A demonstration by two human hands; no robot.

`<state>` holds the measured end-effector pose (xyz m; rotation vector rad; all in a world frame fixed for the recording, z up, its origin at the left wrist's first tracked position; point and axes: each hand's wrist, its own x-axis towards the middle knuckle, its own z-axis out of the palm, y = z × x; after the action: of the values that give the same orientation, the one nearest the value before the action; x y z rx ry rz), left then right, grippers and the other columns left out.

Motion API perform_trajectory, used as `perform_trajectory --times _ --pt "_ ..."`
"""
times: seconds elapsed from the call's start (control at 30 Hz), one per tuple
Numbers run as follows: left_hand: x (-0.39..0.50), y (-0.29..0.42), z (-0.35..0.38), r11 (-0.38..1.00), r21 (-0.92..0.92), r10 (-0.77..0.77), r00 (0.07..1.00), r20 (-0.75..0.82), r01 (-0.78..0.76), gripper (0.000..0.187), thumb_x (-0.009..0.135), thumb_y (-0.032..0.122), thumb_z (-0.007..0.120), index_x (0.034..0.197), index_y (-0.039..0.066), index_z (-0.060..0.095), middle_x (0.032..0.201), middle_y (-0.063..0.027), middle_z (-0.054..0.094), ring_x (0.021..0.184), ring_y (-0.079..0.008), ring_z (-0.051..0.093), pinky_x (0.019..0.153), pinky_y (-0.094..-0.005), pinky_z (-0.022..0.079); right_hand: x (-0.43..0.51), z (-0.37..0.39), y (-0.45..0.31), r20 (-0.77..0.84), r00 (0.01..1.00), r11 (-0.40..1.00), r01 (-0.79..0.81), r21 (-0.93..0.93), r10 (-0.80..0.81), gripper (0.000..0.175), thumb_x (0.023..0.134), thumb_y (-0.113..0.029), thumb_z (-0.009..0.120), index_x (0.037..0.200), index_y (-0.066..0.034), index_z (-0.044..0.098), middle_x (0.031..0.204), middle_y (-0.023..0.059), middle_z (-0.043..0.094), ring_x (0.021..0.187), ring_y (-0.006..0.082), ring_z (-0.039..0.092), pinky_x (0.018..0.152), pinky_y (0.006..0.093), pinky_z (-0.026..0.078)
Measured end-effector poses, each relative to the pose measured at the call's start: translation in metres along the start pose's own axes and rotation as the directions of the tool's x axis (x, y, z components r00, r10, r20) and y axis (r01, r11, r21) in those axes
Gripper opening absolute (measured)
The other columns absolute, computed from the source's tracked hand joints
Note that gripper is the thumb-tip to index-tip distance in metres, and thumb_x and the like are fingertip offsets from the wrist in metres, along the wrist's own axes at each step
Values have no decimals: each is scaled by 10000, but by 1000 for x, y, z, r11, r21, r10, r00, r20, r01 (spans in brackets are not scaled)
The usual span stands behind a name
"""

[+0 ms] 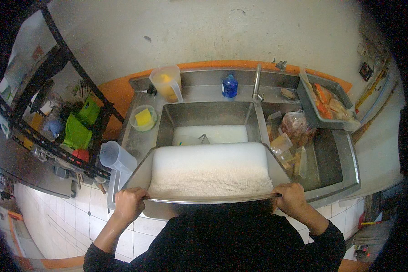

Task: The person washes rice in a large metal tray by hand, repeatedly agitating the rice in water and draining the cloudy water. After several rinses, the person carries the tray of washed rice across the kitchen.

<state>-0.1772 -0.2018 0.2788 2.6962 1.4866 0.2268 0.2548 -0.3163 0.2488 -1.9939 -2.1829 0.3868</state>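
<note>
My left hand (129, 204) and my right hand (291, 200) grip the near corners of a deep rectangular metal pan (141, 174). The pan is tilted away from me, its far edge over the left sink basin (207, 114). Wet white rice (210, 185) is banked along the pan's near side. Milky water (210, 153) covers the far part of the pan. More milky liquid (229, 132) lies in the basin, with a small angular thing (203, 138) in it that I cannot identify. The pan hides the basin's near part.
Around the sink are a jug with yellow contents (166, 83), a sponge (143, 117) in a bowl, a tilted clear jug (117, 158), a blue bottle (230, 86) and a faucet (257, 83). Bagged food (294, 125) lies in the right basin; a grey tub (312, 119) overhangs it.
</note>
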Motion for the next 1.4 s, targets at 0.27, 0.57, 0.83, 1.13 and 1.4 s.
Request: perform_trajectory --times 0.27,0.57,0.83,1.13,1.4 --pt "4 -1 -3 1000 0 -2 1000 5 2 168 588 -8 550 685 108 623 662 -65 603 615 -256 611 542 -371 473 4 -5 0 -29 999 1000 19 5 -19 161 585 -117 602 745 -102 612 729 109 623 672 313 614 614 445 490" --pt "8 0 -10 1000 10 -12 999 33 11 175 587 -7 544 695 104 626 676 -64 606 629 -257 613 561 -366 479 7 -12 -3 -45 999 1000 1 23 0 136 579 -118 606 713 -93 614 713 111 624 661 306 620 610 424 499" --pt "15 -1 -17 999 37 3 999 54 -5 172 593 3 548 700 113 626 680 -50 603 625 -250 614 560 -362 482 11 -21 -5 -61 998 999 0 53 3 169 556 -129 636 723 -110 629 709 108 627 666 298 624 608 411 496" --pt "20 -1 -24 998 62 29 998 55 -32 169 590 13 552 706 111 625 695 -54 609 616 -262 611 551 -371 483 16 -24 -3 -66 998 1000 5 28 -3 175 544 -139 646 716 -110 636 676 124 622 639 314 618 593 413 491" --pt "24 -4 -29 998 34 53 997 57 -55 183 579 20 546 721 106 624 703 -66 610 611 -277 605 545 -382 484 20 -30 -5 -116 993 999 22 26 -19 177 565 -143 642 739 -111 640 690 126 626 653 315 620 603 408 497"
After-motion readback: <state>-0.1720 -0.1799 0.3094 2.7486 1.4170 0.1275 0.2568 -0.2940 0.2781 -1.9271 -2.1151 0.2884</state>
